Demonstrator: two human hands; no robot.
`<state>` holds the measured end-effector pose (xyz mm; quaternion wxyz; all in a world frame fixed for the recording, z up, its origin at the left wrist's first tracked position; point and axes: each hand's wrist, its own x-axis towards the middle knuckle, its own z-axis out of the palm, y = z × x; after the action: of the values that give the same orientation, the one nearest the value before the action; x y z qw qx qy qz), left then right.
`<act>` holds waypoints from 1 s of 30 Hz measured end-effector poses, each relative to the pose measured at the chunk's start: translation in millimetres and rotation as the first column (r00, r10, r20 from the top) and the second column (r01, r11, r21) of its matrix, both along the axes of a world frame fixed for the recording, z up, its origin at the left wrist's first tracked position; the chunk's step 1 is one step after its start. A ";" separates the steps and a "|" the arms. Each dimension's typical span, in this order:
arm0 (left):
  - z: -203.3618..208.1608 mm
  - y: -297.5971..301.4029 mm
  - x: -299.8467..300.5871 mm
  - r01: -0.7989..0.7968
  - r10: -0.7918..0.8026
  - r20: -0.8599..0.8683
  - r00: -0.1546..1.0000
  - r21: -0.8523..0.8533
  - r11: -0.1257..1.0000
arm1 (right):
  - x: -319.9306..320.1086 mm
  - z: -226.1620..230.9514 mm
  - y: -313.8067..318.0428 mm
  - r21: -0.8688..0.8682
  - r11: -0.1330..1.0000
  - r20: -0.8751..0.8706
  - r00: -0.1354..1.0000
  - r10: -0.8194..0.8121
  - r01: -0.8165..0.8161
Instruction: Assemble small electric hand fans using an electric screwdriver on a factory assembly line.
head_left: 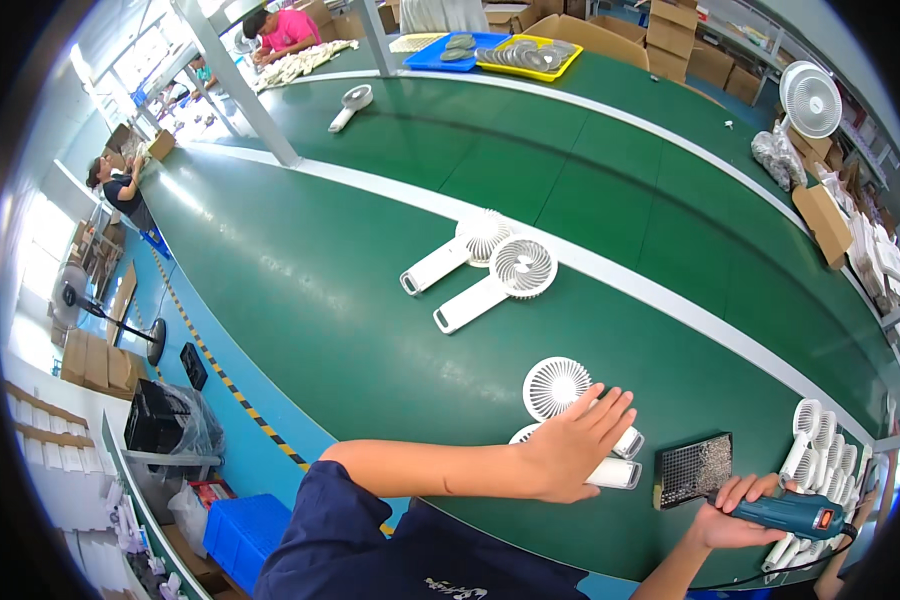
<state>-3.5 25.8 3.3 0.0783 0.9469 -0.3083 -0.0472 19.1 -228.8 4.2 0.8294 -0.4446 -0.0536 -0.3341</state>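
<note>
My left hand (573, 448) lies flat, fingers stretched out, across two white handheld fans. The upper fan (556, 388) shows its round slatted head, while the lower fan (618, 474) shows mostly its handle; my palm hides the rest. In my right hand (726, 522) is a teal electric screwdriver (792, 514), held sideways with fingers wrapped round its body. Its front end points left, at the lower right corner of a black gridded tray (682, 480) that holds many small metal screws. Whether the tip touches the screws, I cannot tell.
Two more handheld fans (523, 268) lie mid-table. White fans (820, 445) crowd the right end, near the screwdriver's cord. A white rail (610, 268) divides the green table (310, 300). Blue (425, 55) and yellow (570, 62) trays stand at the back; other people work far left.
</note>
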 end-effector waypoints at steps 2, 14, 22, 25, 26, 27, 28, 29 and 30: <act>-3.3 -0.3 3.1 0.025 -0.025 0.000 1.000 -0.043 0.999 | -2.1 0.2 -2.7 -0.019 0.999 -0.027 0.999 -0.041 0.040; 4.2 -9.9 0.5 0.019 -0.018 -0.068 0.997 0.010 1.000 | -10.5 1.0 -25.3 -0.052 0.999 -0.010 1.000 0.012 -0.013; 19.1 -11.1 7.5 -0.114 0.117 -0.071 0.991 0.036 0.993 | 9.9 -4.0 -1.2 0.112 0.964 0.040 0.970 0.238 -0.241; 20.8 -16.9 13.9 -0.110 0.115 -0.102 0.988 0.047 0.993 | 15.0 -13.3 -11.3 -0.033 0.956 0.175 0.940 0.292 -0.291; 19.2 -17.9 14.9 -0.105 0.108 -0.112 0.988 0.033 0.994 | 9.7 -11.0 -9.4 -0.022 0.957 0.150 0.945 0.290 -0.290; 15.2 -20.7 16.6 -0.095 0.098 -0.120 0.988 0.029 0.995 | 8.1 -11.3 -10.6 -0.038 0.957 0.123 0.949 0.289 -0.286; 13.1 -20.5 16.8 -0.088 0.091 -0.124 0.988 0.031 0.996 | 5.5 -11.3 -8.2 -0.035 0.954 0.114 0.947 0.300 -0.298; 13.0 -21.1 15.8 -0.091 0.093 -0.128 0.987 0.023 0.996 | 3.6 -10.9 -6.6 -0.028 0.950 0.108 0.944 0.311 -0.310; 12.7 -19.8 15.5 -0.096 0.098 -0.131 0.986 0.025 0.995 | 4.4 -10.4 -6.0 -0.034 0.940 0.101 0.934 0.342 -0.340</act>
<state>12.0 6.0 16.0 0.0920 0.9563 -0.2554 -0.1089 23.5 -234.8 -6.2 0.8671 -0.4169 -0.1764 -0.2079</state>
